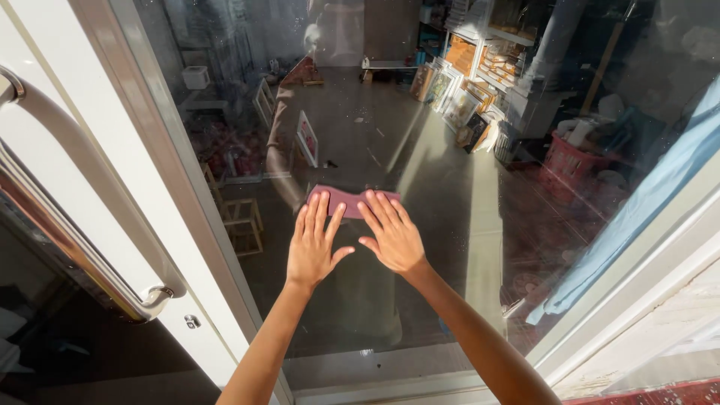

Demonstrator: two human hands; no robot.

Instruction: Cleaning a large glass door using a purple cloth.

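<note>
Small mauve cloth, flat rectangle, pinned against the glass door pane under the fingertips of both hands. Left hand and right hand are side by side, open, palms flat to the glass, fingers spread and pointing up, arms extended. Left of the left hand: white door frame with a chrome handle.

A flat mauve cloth lies pressed against the glass pane, partly covered.
</note>
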